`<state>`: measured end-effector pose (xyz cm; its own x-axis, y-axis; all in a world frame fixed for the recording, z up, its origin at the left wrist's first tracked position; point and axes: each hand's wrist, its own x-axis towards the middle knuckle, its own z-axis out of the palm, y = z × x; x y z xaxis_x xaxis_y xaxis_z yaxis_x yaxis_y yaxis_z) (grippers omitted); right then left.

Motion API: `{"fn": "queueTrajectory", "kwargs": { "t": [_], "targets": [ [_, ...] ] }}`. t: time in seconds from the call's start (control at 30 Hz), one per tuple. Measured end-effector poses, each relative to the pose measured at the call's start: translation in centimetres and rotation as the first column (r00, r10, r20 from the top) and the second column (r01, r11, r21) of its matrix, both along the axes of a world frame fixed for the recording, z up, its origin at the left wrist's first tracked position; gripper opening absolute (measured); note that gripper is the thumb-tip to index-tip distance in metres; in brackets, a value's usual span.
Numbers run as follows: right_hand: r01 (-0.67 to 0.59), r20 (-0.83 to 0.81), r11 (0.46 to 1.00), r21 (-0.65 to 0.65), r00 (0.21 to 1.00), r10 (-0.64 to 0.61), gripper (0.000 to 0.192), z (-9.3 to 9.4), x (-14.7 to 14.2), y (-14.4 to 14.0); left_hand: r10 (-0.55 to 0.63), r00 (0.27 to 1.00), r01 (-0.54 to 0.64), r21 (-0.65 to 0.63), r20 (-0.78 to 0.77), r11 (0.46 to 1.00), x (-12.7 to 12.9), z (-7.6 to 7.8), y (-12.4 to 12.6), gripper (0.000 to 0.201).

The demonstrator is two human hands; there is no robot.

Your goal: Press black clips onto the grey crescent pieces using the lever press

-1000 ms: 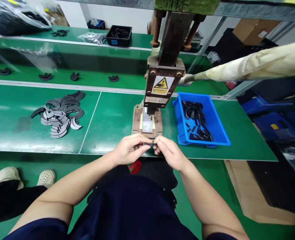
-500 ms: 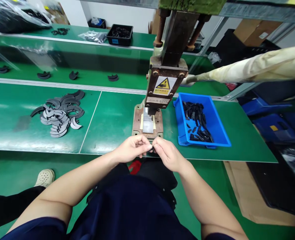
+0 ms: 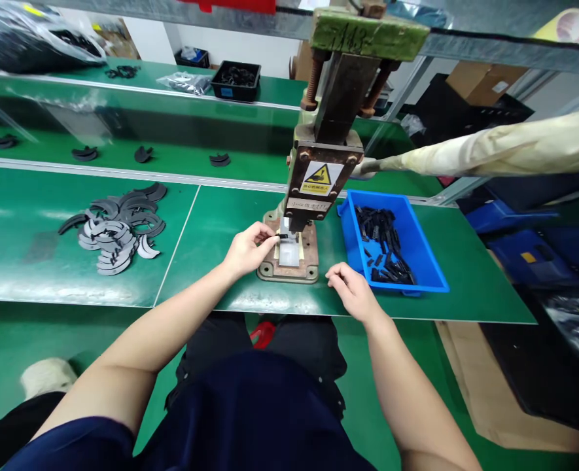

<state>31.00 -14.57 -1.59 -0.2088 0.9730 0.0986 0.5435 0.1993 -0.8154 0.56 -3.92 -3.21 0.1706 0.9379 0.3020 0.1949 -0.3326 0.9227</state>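
My left hand pinches a small black plastic part between thumb and fingertips. It holds the part over the metal plate on the base of a press, just under the ram. My right hand hovers over the table's front edge, between the press base and a blue bin. Its fingers are loosely bent, with a gap to the thumb, and nothing shows in them. Several small black parts lie in the bin.
Curved grey and black pieces are heaped on the green table at left. A wrapped lever reaches in from the right. Behind are a shelf with a black tray and a row of dark curved pieces.
My hands, together at the table's front edge before, have come apart. The left moved forward to the press plate with the black part; the right moved right, towards the bin.
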Motion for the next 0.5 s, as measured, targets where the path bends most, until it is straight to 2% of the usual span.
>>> {"fn": "queueTrajectory", "kwargs": {
  "t": [0.07, 0.13, 0.27, 0.33, 0.4, 0.43, 0.47, 0.5],
  "targets": [
    [-0.002, -0.011, 1.000, 0.004, 1.000, 0.002, 0.027, 0.1, 0.3, 0.1, 0.001, 0.975, 0.029, 0.133, -0.221, 0.991, 0.1, 0.2, 0.8, 0.017],
    [0.001, -0.031, 1.000, 0.015, 1.000, -0.001, 0.028, 0.4, 0.2, 0.1, -0.026, 0.926, 0.122, 0.233, -0.377, 0.965, 0.2, 0.5, 1.3, 0.015],
    [0.006, -0.116, 0.999, 0.053, 0.993, 0.000, 0.024, 2.1, -0.5, -0.1, -0.039, 0.868, 0.236, 0.343, -0.495, 0.909, 0.2, 0.7, 1.9, 0.021],
    [0.038, -0.185, 0.994, 0.103, 0.982, -0.018, 0.019, 4.3, -0.9, -0.1, -0.037, 0.848, 0.264, 0.359, -0.529, 0.895, 0.1, 0.6, 2.2, 0.023],
    [0.126, -0.286, 0.970, 0.209, 0.956, -0.063, 0.018, 7.5, -1.3, 0.1, -0.053, 0.826, 0.299, 0.357, -0.561, 0.885, 0.0, 0.7, 2.6, 0.023],
    [0.187, -0.350, 0.940, 0.286, 0.933, -0.080, 0.021, 9.5, -1.6, 0.2, -0.062, 0.819, 0.315, 0.357, -0.571, 0.879, 0.0, 0.8, 2.7, 0.024],
    [0.263, -0.427, 0.887, 0.381, 0.900, -0.083, 0.029, 11.6, -1.8, 0.4, -0.072, 0.813, 0.331, 0.358, -0.577, 0.873, 0.0, 0.9, 2.8, 0.023],
    [0.336, -0.521, 0.797, 0.501, 0.853, -0.033, 0.043, 13.8, -2.1, 0.7, -0.080, 0.811, 0.343, 0.360, -0.580, 0.868, 0.0, 1.1, 2.9, 0.023]
  ]
}}
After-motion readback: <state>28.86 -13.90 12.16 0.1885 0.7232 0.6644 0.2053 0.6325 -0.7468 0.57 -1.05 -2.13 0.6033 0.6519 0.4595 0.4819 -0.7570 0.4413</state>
